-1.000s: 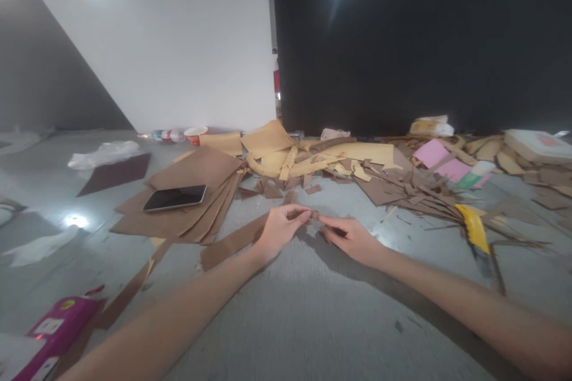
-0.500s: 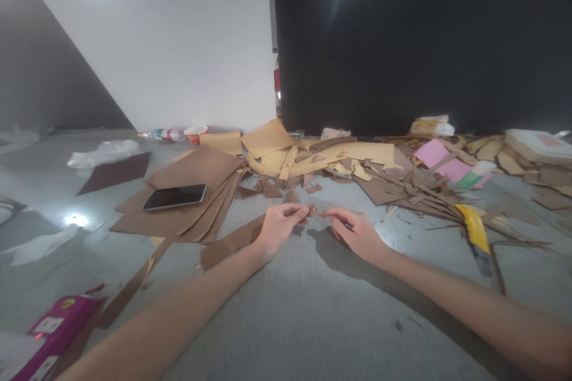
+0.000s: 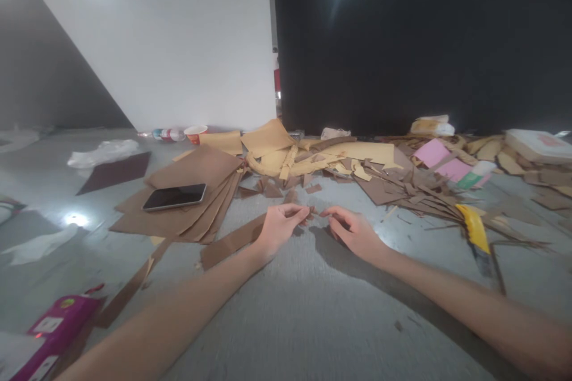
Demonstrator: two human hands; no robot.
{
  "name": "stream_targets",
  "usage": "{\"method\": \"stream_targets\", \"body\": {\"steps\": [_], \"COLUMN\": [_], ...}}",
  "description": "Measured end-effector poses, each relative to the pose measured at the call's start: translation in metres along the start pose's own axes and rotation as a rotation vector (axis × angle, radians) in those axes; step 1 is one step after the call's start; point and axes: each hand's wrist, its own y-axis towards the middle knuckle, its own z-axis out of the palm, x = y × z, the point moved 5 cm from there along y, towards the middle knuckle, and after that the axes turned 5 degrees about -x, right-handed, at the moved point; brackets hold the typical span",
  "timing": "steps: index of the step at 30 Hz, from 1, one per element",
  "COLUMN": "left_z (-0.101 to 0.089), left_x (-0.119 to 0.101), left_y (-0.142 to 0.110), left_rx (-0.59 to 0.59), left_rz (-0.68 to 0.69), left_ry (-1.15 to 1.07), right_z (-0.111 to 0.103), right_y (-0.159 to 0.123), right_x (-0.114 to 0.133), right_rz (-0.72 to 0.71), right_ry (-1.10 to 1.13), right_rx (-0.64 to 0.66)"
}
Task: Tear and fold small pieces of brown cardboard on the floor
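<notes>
My left hand (image 3: 282, 223) pinches a small brown cardboard piece (image 3: 311, 211) between thumb and fingertips. Its exact shape is too small and blurred to make out. My right hand (image 3: 353, 229) faces it with the index finger stretched toward the piece and the thumb apart. I cannot tell whether that fingertip touches the piece. Under and beside my left wrist lies a brown cardboard strip (image 3: 230, 244). Small brown scraps (image 3: 272, 189) lie just beyond my hands.
A phone (image 3: 175, 197) rests on stacked brown sheets at left. Yellow paper (image 3: 270, 138) and cut scraps (image 3: 402, 187) spread along the back and right. A yellow-handled cutter (image 3: 474, 231) lies at right. A purple power strip (image 3: 65, 321) sits at lower left.
Both hands stay in nearly the same place. The small cardboard piece has shifted slightly between the left fingertips.
</notes>
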Motion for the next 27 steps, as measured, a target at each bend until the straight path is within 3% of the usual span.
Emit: {"method": "stream_targets", "body": {"steps": [11,27], "left_z": [0.012,0.016], "left_x": [-0.011,-0.015], "left_y": [-0.012,-0.015], "left_rx": [0.177,0.211], "left_rz": [0.105,0.134], "left_ry": [0.119,0.184], "right_z": [0.006,0.005], "right_y": [-0.001,0.000], "right_x": [0.005,0.002], "right_rz": [-0.064,-0.076], "right_ry": [-0.092,-0.028], "right_rx": [0.085,0.060]}}
